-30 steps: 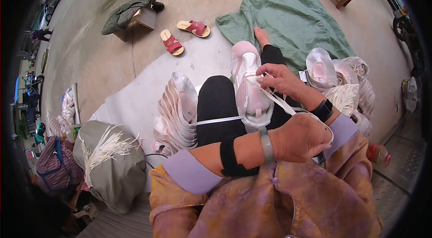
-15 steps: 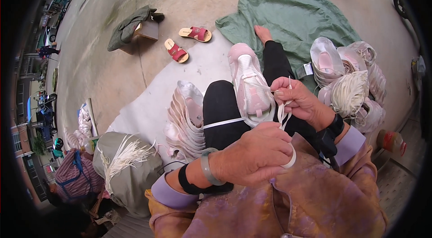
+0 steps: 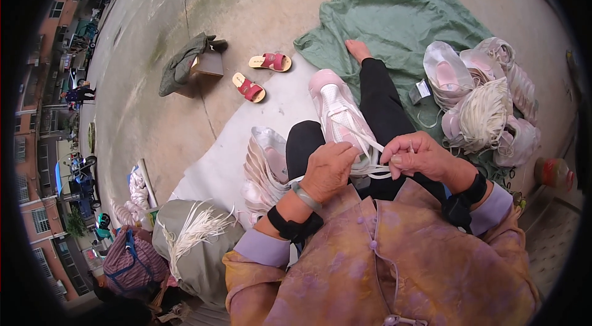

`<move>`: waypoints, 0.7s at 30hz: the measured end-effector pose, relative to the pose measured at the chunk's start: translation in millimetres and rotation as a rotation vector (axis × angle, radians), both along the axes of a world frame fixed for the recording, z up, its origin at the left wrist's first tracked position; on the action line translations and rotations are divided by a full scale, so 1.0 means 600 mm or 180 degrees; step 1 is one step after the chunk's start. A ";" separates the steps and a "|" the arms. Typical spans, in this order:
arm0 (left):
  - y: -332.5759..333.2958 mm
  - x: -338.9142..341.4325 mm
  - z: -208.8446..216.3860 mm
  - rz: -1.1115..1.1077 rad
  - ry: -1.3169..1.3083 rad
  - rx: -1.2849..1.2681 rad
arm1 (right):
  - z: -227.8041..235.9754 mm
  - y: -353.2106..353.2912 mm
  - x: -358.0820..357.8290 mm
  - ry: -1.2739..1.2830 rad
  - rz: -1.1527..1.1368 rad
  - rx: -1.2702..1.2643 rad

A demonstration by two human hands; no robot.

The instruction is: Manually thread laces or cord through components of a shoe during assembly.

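Observation:
A pink and white sneaker (image 3: 336, 104) lies between my black-trousered legs, toe pointing away from me. White shoelace (image 3: 370, 139) crosses its tongue and runs to my right hand (image 3: 419, 156), which pinches it between thumb and fingers at the shoe's right side. My left hand (image 3: 330, 169) is closed by the shoe's near left edge, knuckles up, its fingertips partly hidden. Lace strands stretch between the two hands over the heel end. Left of my leg stands a row of nested pink and white shoe uppers (image 3: 265, 166).
A bundle of white laces (image 3: 484, 113) lies on more pink shoes (image 3: 447, 73) at the right, beside a green cloth (image 3: 394, 24). More laces (image 3: 191, 233) rest on a grey-covered bundle (image 3: 213, 258) at left. Red sandals (image 3: 250, 89), a draped box (image 3: 209, 64) and a bottle (image 3: 549, 173) stand around.
My left hand has moved up and left from near my jacket to the shoe's edge. My right hand has come slightly down and right, still pinching lace. The view has shifted a little.

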State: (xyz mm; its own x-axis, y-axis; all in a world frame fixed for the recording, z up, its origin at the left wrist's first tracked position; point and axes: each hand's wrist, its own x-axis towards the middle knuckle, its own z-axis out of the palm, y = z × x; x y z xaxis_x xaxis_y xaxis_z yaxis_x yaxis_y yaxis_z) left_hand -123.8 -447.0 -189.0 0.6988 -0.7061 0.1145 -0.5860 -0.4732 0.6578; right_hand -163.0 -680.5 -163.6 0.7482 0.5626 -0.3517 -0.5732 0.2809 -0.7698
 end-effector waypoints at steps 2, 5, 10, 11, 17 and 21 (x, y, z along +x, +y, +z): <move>-0.025 0.005 -0.008 -0.0264 -0.0256 0.0210 | 0.004 -0.002 0.007 -0.0097 -0.0178 -0.0085; -0.049 0.007 -0.020 -0.0630 -0.0638 0.0541 | 0.003 -0.018 0.016 -0.0087 -0.0452 0.0070; -0.058 0.007 -0.062 -0.0897 -0.1161 0.0689 | -0.005 -0.025 0.002 0.0052 -0.0584 0.0243; -0.059 0.008 -0.066 -0.0925 -0.1155 0.0576 | -0.005 -0.025 -0.002 0.0101 -0.0566 0.0254; -0.060 -0.006 -0.059 -0.0831 -0.0733 0.0405 | 0.001 -0.038 -0.008 0.0080 -0.0445 0.0227; -0.027 -0.006 -0.016 -0.0425 -0.0155 0.0532 | 0.011 -0.096 0.005 0.0011 -0.0207 -0.0288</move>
